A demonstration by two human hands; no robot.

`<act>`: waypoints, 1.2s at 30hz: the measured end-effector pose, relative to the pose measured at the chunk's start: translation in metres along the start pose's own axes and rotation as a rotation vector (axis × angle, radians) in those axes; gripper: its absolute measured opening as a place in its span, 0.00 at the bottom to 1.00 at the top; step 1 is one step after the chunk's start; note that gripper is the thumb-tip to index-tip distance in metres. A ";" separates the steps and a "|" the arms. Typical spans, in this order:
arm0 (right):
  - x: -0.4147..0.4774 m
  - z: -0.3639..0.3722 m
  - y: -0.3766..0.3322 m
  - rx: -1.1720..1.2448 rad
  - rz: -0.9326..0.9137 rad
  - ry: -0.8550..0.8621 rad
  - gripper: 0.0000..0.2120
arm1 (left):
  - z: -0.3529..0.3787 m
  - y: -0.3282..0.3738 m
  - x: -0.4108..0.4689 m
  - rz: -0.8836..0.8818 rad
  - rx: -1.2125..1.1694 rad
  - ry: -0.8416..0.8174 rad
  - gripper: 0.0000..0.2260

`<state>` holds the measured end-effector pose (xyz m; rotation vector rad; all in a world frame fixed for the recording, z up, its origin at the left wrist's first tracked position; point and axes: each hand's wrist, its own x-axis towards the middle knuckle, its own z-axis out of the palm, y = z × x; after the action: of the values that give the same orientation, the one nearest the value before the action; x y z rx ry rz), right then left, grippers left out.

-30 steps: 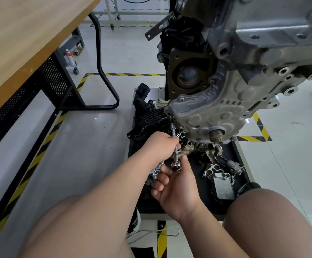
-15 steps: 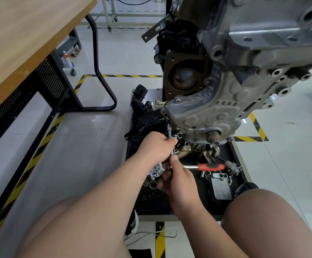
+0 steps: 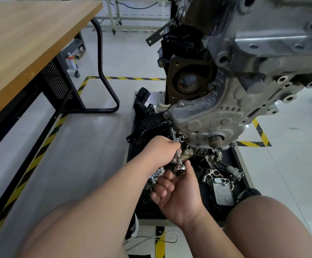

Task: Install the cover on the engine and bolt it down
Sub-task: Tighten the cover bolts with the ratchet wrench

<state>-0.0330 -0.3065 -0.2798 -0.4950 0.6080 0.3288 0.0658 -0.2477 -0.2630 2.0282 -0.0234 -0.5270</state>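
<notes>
The ratchet [image 3: 179, 169] had swung back inside the gripping right hand [image 3: 177, 196]; the left hand [image 3: 160, 149] pinched its extension [image 3: 174, 137]. Bolting the cover [image 3: 207, 118] was underway; another steady stroke seemed needed.

My left hand [image 3: 161, 149] reaches forward, fingers curled round the slim knurled steel extension bar [image 3: 173, 134]. Just below, my right hand [image 3: 177, 190] lies palm up, gripping the chrome round-headed ratchet [image 3: 179, 169].

Two hands are counted, the left hand [image 3: 161, 148] and the right hand [image 3: 177, 192]; one ratchet [image 3: 179, 169], one extension bar [image 3: 174, 135], one engine [image 3: 263, 43], one cover [image 3: 216, 118], one table [image 3: 30, 43], one tray [image 3: 204, 200] and one spray can [image 3: 70, 60] are seen
</notes>
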 end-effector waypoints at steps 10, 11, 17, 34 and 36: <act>-0.006 -0.013 -0.009 -1.418 -0.625 0.446 0.27 | -0.003 -0.010 0.005 0.000 0.034 0.091 0.16; -0.005 -0.014 -0.009 -1.390 -0.627 0.436 0.26 | -0.003 -0.011 0.005 0.003 0.035 0.087 0.16; -0.004 -0.007 -0.004 -0.330 -0.211 0.173 0.20 | -0.001 -0.001 0.001 -0.001 0.056 0.015 0.15; -0.009 0.001 -0.006 -0.312 -0.146 0.174 0.25 | -0.002 0.002 -0.008 -0.027 -0.064 -0.040 0.15; -0.010 -0.003 -0.007 -0.680 -0.333 0.300 0.25 | -0.003 0.000 -0.008 -0.014 -0.039 -0.017 0.15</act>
<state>-0.0393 -0.3156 -0.2739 -1.3003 0.6850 0.1349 0.0592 -0.2432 -0.2588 1.9876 -0.0088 -0.5494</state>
